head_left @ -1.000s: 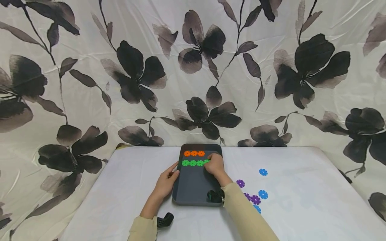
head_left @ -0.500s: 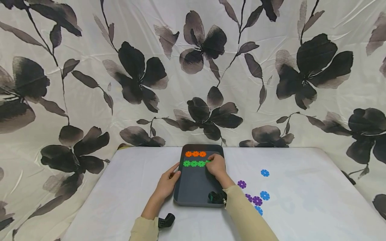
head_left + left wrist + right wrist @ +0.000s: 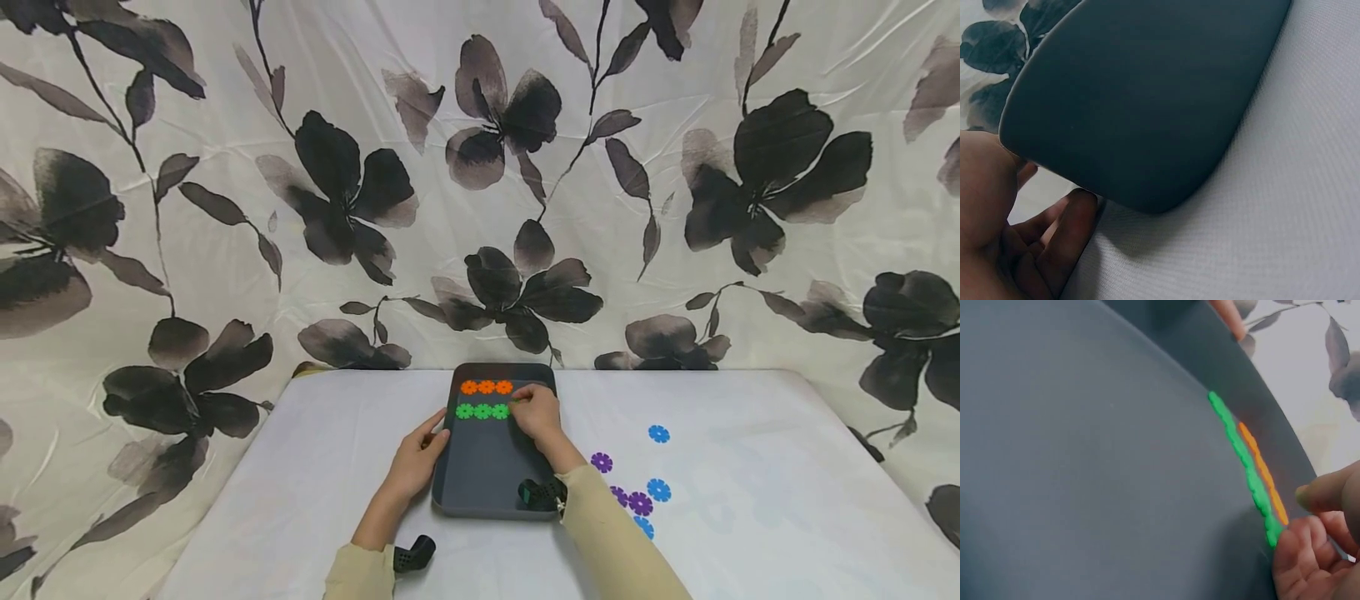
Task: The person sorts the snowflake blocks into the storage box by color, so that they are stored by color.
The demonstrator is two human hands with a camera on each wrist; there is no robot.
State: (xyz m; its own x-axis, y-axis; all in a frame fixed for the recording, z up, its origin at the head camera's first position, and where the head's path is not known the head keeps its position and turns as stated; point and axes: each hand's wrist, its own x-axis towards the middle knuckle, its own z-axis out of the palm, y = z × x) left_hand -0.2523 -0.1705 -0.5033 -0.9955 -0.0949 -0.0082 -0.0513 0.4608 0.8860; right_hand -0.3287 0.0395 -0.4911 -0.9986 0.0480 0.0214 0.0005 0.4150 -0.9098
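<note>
Green discs (image 3: 482, 412) appar. being aligned, L hand (image 3: 417, 455) gripping tray (image 3: 480, 477), R hand (image 3: 537, 415) w/ hold unclear; next prob. needs row squared.

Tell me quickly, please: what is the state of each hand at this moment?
Left hand: closed, holding the dark tray by its edge.
Right hand: fingers curled at the end green piece; whether pinched or only touched cannot be told.

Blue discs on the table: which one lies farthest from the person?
The lone blue disc, off toward the floral backdrop. The middle blue disc and the sleeve-side blue disc lie nearer, close beside a purple disc.
</note>
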